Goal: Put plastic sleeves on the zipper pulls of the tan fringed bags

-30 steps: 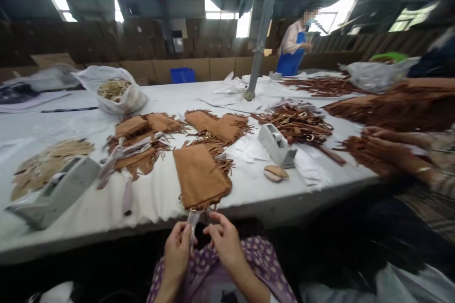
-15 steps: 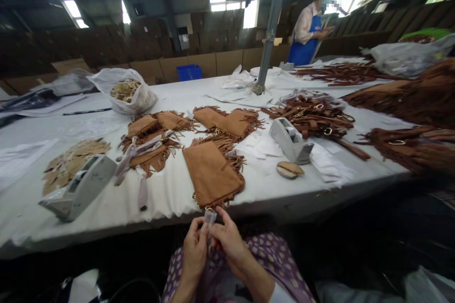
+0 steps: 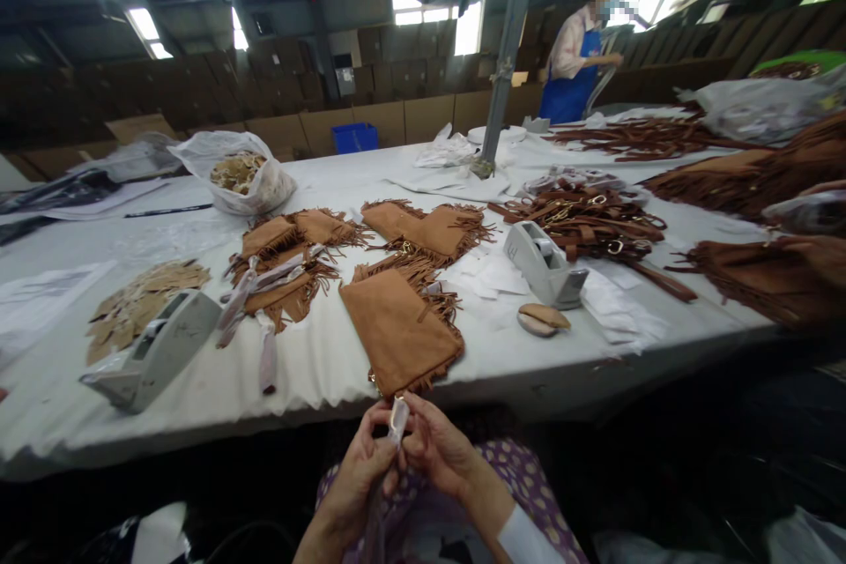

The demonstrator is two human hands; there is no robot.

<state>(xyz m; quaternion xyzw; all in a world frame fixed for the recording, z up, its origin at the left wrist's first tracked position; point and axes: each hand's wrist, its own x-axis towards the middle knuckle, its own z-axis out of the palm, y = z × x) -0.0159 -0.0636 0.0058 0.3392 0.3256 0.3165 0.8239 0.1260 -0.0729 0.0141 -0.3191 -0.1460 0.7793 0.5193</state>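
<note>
At the table's front edge, my left hand (image 3: pixel 363 460) is closed round a strap wrapped in whitish, see-through film (image 3: pixel 397 421). The fingers of my right hand (image 3: pixel 440 449) pinch the same wrapped strap near its upper end, where a gold-coloured metal bit shows. Just beyond my fingertips lies a tan pouch (image 3: pixel 402 330) with fringed edges, flat on the white table, its near corner by the edge. Behind it are more fringed tan pouches (image 3: pixel 444 231). Further left, another stack of fringed pouches (image 3: pixel 278 289) has wrapped straps (image 3: pixel 267 357) on it and beside it.
Grey tape dispensers (image 3: pixel 155 352) stand left and right of the pouches. Brown straps with metal clasps (image 3: pixel 582 216) are heaped at right. A post (image 3: pixel 506 62) rises from the table. A co-worker's hand (image 3: pixel 826 260) is at a brown fringed bag; a person in a blue apron (image 3: pixel 572 75) stands behind.
The wrapped strap's end has tilted right and my right index finger has come down onto it. At far right, the co-worker's brown bag has been turned. The standing person's arm has shifted.
</note>
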